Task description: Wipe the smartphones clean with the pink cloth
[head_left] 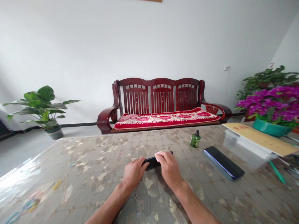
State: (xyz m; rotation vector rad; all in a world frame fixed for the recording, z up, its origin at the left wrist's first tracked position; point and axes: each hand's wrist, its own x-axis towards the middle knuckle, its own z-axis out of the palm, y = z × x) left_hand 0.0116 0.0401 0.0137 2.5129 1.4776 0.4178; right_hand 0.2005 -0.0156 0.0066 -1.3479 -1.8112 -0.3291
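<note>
A dark smartphone (pixel 153 162) is held low over the patterned tabletop, tilted, in front of me. My left hand (pixel 134 171) is closed on its left end, with the thumb along the near side. My right hand (pixel 170 168) pinches a small white cloth or tissue (pixel 158 156) against the phone's right part. The fingers hide much of that end. Beyond my right hand stands a small green bottle (pixel 195 139) with a black cap. Farther right, a stack of dark phones (pixel 223 163) lies on the table.
At the right are a clear plastic box (pixel 247 149) with a tan envelope (pixel 259 137) on it, a green pen (pixel 277 172) and purple flowers (pixel 273 102) in a teal pot. Rubber bands (pixel 30 205) lie front left. A wooden bench (pixel 162 96) stands behind the table (pixel 93 168).
</note>
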